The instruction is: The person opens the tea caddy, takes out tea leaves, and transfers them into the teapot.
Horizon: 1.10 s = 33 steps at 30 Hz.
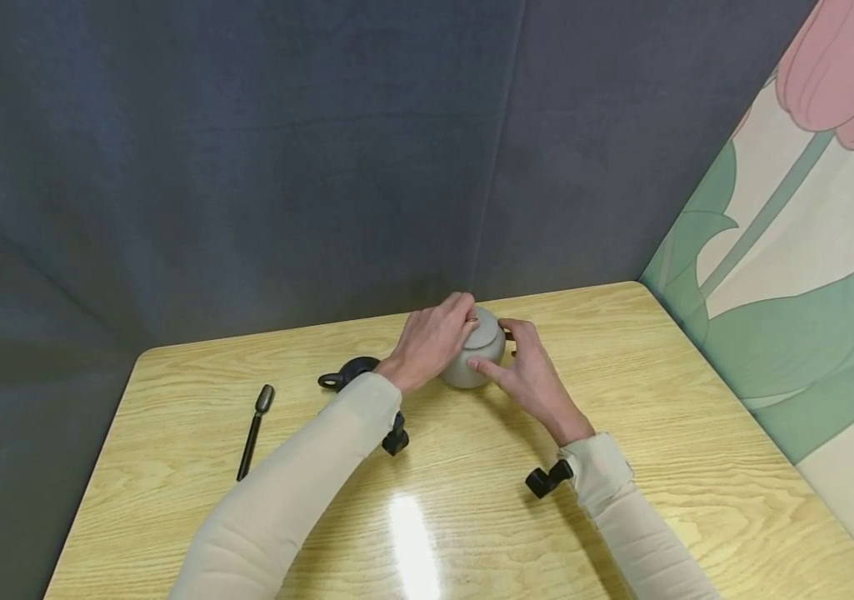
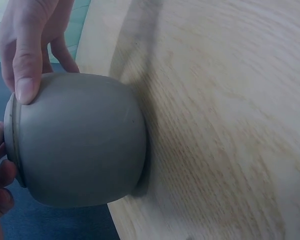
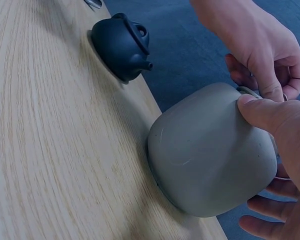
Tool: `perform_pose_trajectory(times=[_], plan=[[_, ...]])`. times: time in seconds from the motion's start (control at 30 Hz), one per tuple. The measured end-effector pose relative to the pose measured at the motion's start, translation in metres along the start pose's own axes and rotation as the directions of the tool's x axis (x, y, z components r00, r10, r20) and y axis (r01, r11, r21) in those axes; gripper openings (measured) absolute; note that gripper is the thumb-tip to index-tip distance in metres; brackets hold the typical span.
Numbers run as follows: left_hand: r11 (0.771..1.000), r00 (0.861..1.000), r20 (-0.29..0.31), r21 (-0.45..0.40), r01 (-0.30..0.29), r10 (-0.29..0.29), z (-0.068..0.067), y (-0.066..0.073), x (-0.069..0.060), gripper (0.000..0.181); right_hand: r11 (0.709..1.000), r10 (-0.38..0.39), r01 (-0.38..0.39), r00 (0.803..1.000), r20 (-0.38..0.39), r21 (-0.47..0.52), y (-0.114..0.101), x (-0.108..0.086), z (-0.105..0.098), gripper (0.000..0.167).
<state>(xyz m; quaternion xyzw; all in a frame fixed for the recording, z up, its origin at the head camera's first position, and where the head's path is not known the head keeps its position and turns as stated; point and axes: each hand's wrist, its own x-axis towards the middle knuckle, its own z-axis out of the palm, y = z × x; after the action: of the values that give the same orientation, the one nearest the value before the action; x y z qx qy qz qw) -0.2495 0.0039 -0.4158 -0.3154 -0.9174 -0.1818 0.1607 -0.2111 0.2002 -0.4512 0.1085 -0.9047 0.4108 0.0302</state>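
Observation:
A grey round jar [image 1: 464,371] with a flat lid [image 1: 483,330] stands upright near the table's back edge. My left hand [image 1: 432,335] has its fingers curled at the top of the lid, pinching it there; its fingertips are partly hidden in the head view. With thumb on the near side and fingers round the far side, my right hand [image 1: 533,377] holds the jar just below its rim. In the right wrist view, the jar [image 3: 210,150] shows its smooth body, and the right thumb presses close to the lid's edge.
Left of the jar sits a small black teapot [image 3: 117,47], partly hidden by the left forearm in the head view. Further left, a dark-handled spoon-like utensil [image 1: 252,433] lies on the wooden table [image 1: 471,500]. A dark curtain [image 1: 307,167] hangs behind the table.

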Motion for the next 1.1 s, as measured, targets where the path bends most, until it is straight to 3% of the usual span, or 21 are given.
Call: perform_pose_trajectory(times=[0.33, 0.43, 0.57, 0.77, 1.1], plan=[[1.000, 1.000, -0.005, 0.005, -0.004, 0.004, 0.001, -0.003, -0.002, 0.017, 1.000, -0.009, 0.009, 1.000, 0.001, 0.006, -0.001, 0.002, 0.002, 0.083], [0.999, 1.000, 0.003, -0.034, 0.015, -0.015, -0.002, -0.005, -0.005, 0.016, 1.000, -0.016, 0.016, 1.000, 0.010, 0.014, -0.001, 0.004, 0.004, 0.083], [0.988, 0.996, 0.044, -0.132, 0.085, -0.080, -0.010, -0.010, -0.014, 0.018, 1.000, -0.018, 0.018, 1.000, 0.011, 0.014, -0.001, 0.005, 0.005, 0.082], [0.972, 0.987, 0.075, -0.174, 0.156, -0.145, -0.024, -0.026, -0.042, 0.037, 1.000, -0.012, 0.011, 1.000, 0.012, 0.013, -0.001, 0.005, 0.005, 0.083], [0.981, 0.988, -0.009, -0.125, 0.151, -0.154, -0.048, -0.045, -0.094, 0.034, 1.000, -0.024, 0.023, 1.000, 0.015, 0.014, 0.003, 0.001, 0.000, 0.085]])
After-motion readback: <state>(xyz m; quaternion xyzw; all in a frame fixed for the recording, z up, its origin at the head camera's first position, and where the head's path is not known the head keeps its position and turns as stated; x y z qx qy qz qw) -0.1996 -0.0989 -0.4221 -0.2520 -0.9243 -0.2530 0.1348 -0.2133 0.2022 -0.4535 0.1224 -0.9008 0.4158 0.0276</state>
